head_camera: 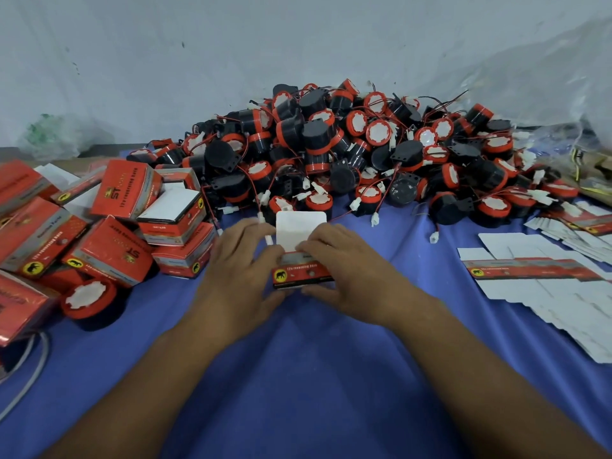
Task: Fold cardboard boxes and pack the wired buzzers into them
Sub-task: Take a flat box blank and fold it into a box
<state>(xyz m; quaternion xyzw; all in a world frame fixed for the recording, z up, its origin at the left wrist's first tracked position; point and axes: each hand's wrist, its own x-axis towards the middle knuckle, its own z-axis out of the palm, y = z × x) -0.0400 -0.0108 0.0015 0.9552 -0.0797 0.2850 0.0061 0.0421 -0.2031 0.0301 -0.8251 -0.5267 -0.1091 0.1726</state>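
One red box (pixel 303 275), white flap up, gripped between left hand (pixel 239 270) and right hand (pixel 346 270), fingers curled on it. Buzzer pile (pixel 331 147) beyond fingertips; folded boxes (pixel 126 190) left of fingers, flat blanks (pixel 543 289) right, blue cloth (pixel 298 376) underneath.

One view only, head-worn, wide-angle. Looks forward and down along both forearms, close to left hand (pixel 239 260) and right hand (pixel 342 265) at centre. Counter (pixel 298 385) beneath and around them, wall (pixel 198 44) well beyond, facing the lens.
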